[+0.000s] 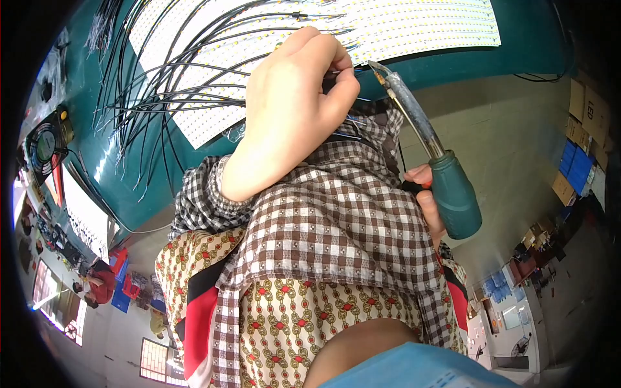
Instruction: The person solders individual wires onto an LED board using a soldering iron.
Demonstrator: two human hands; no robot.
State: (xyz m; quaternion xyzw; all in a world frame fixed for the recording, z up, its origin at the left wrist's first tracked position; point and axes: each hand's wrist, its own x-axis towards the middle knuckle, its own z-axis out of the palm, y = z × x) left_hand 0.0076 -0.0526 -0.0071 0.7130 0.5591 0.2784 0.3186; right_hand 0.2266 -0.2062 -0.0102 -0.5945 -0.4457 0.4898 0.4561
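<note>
Here's the left hand point(291, 103), out over the near edge of the white LED panel point(427, 26), fingers curled and thumb drawn up beside the forefinger; whether a wire sits in that pinch, I cannot tell. Over on the other side, the right hand point(428, 204) is wrapped around the green handle of a soldering iron point(446, 174), its metal shaft angled up and left, tip right by the panel's near edge, just beside the left fingertips. The panel lies on the green desk point(533, 32), dotted with rows of yellow LEDs, and a spray of black cables point(187, 100) sweeps across its left part, stripped ends spilling past the edge. Farther left stands a small round fan point(46, 145); well off right, cardboard boxes point(592, 113).
</note>
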